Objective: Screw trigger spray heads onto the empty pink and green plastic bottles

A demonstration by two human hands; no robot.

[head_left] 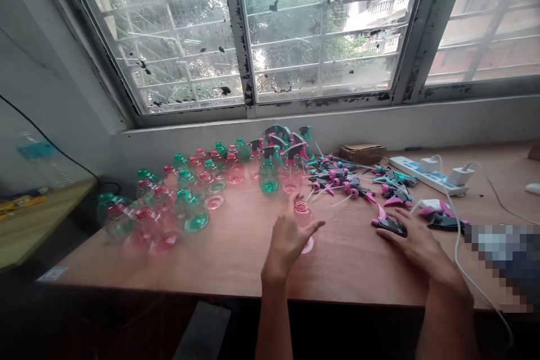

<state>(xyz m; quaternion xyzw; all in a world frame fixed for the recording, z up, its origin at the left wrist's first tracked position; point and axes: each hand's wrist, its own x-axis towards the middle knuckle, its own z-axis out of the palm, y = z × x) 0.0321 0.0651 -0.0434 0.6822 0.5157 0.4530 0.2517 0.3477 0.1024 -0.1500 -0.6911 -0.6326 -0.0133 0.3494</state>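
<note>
Where a table [236,261] stands beneath a window [324,28], the left hand [284,242], fingers apart, partly hides a bottle [304,215] upon it; the right hand [422,248] pinches a sprayer [391,228]; a pixelated patch [510,261] masks the near right corner.

A small assembly workshop, judging by the bench [236,261] bearing open spray bottles [192,211] and loose trigger heads [353,187] (under a paint-chipped window frame [237,28]).

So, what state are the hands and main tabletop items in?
Pink clear-plastic bottle: upright, uncapped.
Left hand: open, beside that bottle.
Pink-and-black plastic spray head: off any bottle.
Right hand: at that spray head; grip unclear.
Pink and green plastic bottles, left: upright, uncapped.
Green plastic bottle, centre: upright, spray head fitted.
Pink, teal and black plastic spray heads: heaped loosely.
White rectangular power strip: two plugs inserted.
</note>
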